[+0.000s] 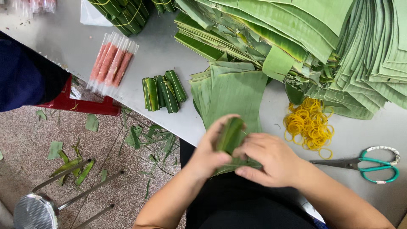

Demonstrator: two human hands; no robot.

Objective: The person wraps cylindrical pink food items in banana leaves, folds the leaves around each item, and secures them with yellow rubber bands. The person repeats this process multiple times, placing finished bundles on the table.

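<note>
My left hand and my right hand both grip one green leaf-wrapped roll at the table's near edge, over a stack of cut banana leaves. The roll stands tilted between my fingers, its lower end hidden by my hands. Several finished leaf rolls lie to the left of the stack. A row of pink sausages in clear plastic lies farther left.
A pile of yellow rubber bands and teal-handled scissors lie to the right. Big heaps of banana leaves fill the back of the grey table. Leaf scraps, a red stool and a metal stool are on the floor at left.
</note>
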